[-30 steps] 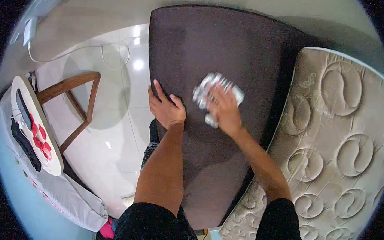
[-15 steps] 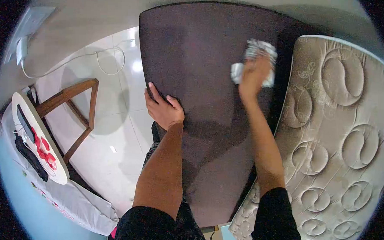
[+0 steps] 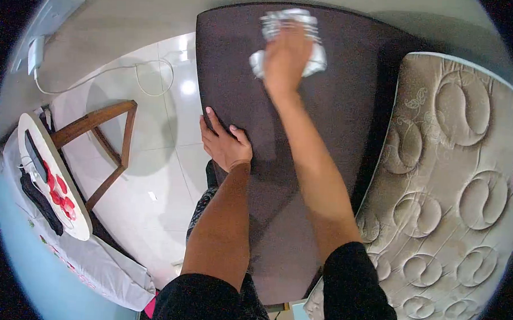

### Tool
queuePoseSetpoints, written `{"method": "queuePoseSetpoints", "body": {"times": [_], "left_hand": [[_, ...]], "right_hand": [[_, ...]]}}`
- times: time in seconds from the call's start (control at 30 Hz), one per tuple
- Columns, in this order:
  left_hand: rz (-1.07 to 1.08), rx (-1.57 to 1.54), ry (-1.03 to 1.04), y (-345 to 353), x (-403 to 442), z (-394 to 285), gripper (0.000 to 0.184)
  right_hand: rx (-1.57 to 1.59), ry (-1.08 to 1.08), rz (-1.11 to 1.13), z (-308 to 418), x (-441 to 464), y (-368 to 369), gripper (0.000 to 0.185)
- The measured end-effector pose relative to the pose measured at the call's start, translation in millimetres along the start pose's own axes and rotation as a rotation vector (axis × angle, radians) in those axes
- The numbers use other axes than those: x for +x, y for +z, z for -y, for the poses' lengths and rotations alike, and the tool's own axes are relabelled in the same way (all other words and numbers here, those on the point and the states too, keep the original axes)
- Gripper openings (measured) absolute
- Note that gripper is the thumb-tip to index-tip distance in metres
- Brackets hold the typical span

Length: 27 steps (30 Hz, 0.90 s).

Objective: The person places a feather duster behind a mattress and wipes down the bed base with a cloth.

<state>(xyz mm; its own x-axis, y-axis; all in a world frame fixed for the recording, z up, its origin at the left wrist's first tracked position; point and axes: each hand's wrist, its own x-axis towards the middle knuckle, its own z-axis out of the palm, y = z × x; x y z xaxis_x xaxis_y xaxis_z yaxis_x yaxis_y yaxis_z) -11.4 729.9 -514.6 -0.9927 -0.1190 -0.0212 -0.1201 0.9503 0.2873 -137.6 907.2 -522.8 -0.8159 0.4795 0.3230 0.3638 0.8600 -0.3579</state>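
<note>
A broad dark brown panel [image 3: 339, 106] with a curved far edge lies in front of me. My right hand [image 3: 288, 58] presses a white-and-grey striped cloth [image 3: 315, 65] flat against it near the far edge. The hand and cloth are slightly blurred, and the palm hides the cloth's middle. On the panel's left edge rests my left hand [image 3: 227, 147], fingers stretched and apart, with nothing in it.
A beige quilted mattress [image 3: 468, 158] lies along the right. On the left stand a wooden frame [image 3: 126, 137] and an oval white board [image 3: 55, 180] with red marks. A white cable [image 3: 94, 73] runs over the tiled floor [image 3: 168, 207].
My right hand has swept the cloth left and away from me, from the panel's right side to its far middle. My left hand stays on the left edge.
</note>
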Motion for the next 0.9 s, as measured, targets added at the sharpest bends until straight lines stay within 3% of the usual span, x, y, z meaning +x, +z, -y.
{"method": "queuePoseSetpoints", "body": {"times": [0.13,0.23,0.27,0.3,0.37,0.4,0.43,0.53,0.6,0.67,0.8,0.83,0.87,0.9], "left_hand": [[0.008,-0.029,0.004,-0.2,-1.5,0.2,0.068],[0.027,-0.075,0.000,4.5,-0.2,7.2,0.077],[0.044,-0.111,-0.013,2.1,0.8,6.3,0.077],[0.018,-0.084,0.002,0.1,1.1,5.1,0.075],[0.018,-0.048,-0.004,-2.0,0.1,5.9,0.074],[0.047,-0.044,-0.024,-2.0,-0.4,4.9,0.075],[0.073,-0.049,-0.042,-1.8,1.3,4.2,0.076],[0.086,-0.016,-0.034,-1.9,2.0,5.6,0.076],[0.085,-0.048,-0.035,-1.8,1.4,6.3,0.076],[0.084,-0.057,-0.034,-3.6,2.2,8.4,0.077],[0.075,-0.059,-0.032,-3.8,3.8,6.5,0.078],[0.072,-0.061,-0.030,-3.8,3.5,6.7,0.078],[0.070,-0.064,-0.026,-3.6,2.5,6.8,0.078],[0.043,-0.051,-0.019,-4.0,1.1,5.8,0.076]], "right_hand": [[0.263,-0.736,0.411,65.1,-41.7,-15.0,0.040],[0.362,-0.907,0.570,62.0,-37.6,-20.7,0.040],[0.369,-0.875,0.568,46.7,-31.7,-7.6,0.040],[0.436,-0.615,0.532,35.6,-18.5,-21.1,0.038],[0.031,-0.522,0.376,-6.8,10.5,-39.6,0.037],[-0.031,-0.409,0.159,-48.7,11.8,-27.6,0.039],[0.056,-0.191,0.066,-76.5,21.8,-33.7,0.040],[-0.141,0.062,-0.140,-133.2,22.0,-51.2,0.042],[-0.248,-0.038,-0.101,-132.7,5.7,-47.7,0.041],[-0.075,-0.252,0.162,-89.8,-17.2,-53.7,0.042],[0.104,-1.071,0.774,-18.3,-47.1,-79.7,0.057],[-0.014,-1.178,0.719,-15.4,-39.0,-68.6,0.058],[0.097,-1.090,0.642,-24.2,-26.5,-53.2,0.050],[0.003,-0.904,0.506,-15.2,-16.8,-51.7,0.041]]}}
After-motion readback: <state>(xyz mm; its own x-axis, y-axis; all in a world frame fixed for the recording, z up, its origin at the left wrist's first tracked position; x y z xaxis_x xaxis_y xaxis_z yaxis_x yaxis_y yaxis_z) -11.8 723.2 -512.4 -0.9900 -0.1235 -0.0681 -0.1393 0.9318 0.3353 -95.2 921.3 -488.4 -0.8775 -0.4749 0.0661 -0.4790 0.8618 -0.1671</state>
